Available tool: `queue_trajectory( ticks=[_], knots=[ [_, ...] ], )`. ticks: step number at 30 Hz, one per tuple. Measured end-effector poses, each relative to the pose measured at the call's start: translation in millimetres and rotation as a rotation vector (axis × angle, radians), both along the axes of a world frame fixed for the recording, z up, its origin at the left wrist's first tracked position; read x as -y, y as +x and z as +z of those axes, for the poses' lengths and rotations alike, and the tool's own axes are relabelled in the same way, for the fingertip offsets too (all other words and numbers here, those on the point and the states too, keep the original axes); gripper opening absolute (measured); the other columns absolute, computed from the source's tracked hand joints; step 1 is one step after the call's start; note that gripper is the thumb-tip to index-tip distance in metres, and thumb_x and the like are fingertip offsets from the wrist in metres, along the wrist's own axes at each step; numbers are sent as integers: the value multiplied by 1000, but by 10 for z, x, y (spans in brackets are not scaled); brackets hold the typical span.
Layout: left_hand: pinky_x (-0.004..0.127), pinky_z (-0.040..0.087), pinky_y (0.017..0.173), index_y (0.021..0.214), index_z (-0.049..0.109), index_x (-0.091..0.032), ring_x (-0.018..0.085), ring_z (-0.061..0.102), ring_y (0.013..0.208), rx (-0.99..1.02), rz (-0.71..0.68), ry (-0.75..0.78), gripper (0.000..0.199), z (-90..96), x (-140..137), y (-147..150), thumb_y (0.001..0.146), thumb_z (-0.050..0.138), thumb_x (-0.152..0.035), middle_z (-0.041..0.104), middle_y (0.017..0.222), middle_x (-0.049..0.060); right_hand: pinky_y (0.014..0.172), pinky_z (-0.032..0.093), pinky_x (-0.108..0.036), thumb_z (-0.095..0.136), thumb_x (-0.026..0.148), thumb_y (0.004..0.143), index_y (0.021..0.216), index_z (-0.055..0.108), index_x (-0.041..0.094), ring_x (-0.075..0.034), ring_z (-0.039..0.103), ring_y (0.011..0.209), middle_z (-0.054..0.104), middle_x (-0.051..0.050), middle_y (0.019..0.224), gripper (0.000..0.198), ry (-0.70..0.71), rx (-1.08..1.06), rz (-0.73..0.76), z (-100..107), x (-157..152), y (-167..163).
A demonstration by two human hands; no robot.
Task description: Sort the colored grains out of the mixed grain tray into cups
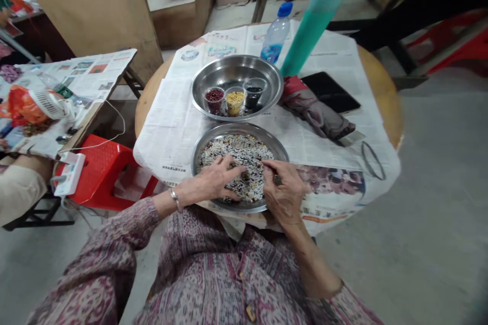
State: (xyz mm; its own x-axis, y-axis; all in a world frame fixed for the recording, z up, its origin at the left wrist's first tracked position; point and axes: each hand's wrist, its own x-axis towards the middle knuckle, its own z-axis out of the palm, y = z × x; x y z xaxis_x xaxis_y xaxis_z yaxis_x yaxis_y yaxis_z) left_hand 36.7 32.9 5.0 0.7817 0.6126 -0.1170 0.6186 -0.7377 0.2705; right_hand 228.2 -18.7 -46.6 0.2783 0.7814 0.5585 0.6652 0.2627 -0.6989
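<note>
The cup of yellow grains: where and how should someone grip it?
Probably at the near and far rim, from above: the cup of yellow grains opens upward, with the cup of red grains and the cup of dark grains crowding its sides.

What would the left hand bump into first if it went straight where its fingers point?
The left hand points across the mixed grains, so it would probably meet more of those first; the right hand lies beyond, though depth is hard to judge.
</note>
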Motion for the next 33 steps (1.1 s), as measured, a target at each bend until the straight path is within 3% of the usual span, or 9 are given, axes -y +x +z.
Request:
queue_trajectory(
  ticks=[3,7,11,15,19,23,27,30,33],
  knots=[
    [36,52,93,120,58,-18,22,56,107,55,-11,26,22,-112,-12,229,99,51,-18,54,119,9,85,55,-40,51,24,94,98,71,22,-22,68,89,74,-8,94,20,2,18,-1,-10,2,4],
    [32,51,88,113,59,-15,19,59,100,107,-58,63,29,-190,-267,492,100,35,-7,59,112,9,83,55,-39,52,24,94,96,70,21,-22,68,86,74,-8,92,19,7,41,-6,-1,2,7],
    [36,50,92,121,60,-16,23,56,109,82,61,144,35,-117,-501,470,96,39,-3,63,113,9,85,55,-40,50,22,93,97,71,22,-22,68,89,74,-7,94,20,-7,38,-9,21,5,4],
    [44,48,99,133,54,-19,29,50,119,71,199,215,35,-34,-531,262,99,53,-27,60,128,11,85,55,-40,50,22,94,97,70,22,-22,68,89,74,-7,93,21,-8,22,-24,27,-2,-2],
    [51,49,98,139,49,-20,37,45,125,5,252,175,71,-30,-400,185,82,75,-53,47,141,16,85,56,-39,50,22,94,96,70,23,-21,69,89,74,-7,93,20,2,32,-38,22,-8,-7],
    [42,52,95,121,61,-21,26,56,111,75,172,39,27,-77,-254,250,95,60,-27,57,118,10,85,55,-38,50,22,95,96,69,22,-21,69,89,74,-7,93,19,28,26,-14,10,-10,0],
    [34,53,90,111,64,-18,18,61,93,110,50,-84,26,-115,-135,271,98,43,-10,62,100,5,85,55,-39,50,24,95,95,69,22,-21,69,89,75,-7,93,19,8,20,-33,3,-6,5],
    [36,49,101,115,63,-20,20,58,109,123,-141,-44,21,-131,-119,296,99,48,-17,62,116,6,85,54,-39,50,25,95,96,69,22,-21,69,89,75,-7,94,19,28,-5,-59,2,2,2],
    [44,41,111,124,60,-23,27,44,132,103,-212,99,30,-162,-233,394,95,58,-20,50,144,7,86,54,-39,51,25,95,98,69,21,-22,68,90,74,-8,95,19,50,-20,-67,1,7,0]
  ],
)
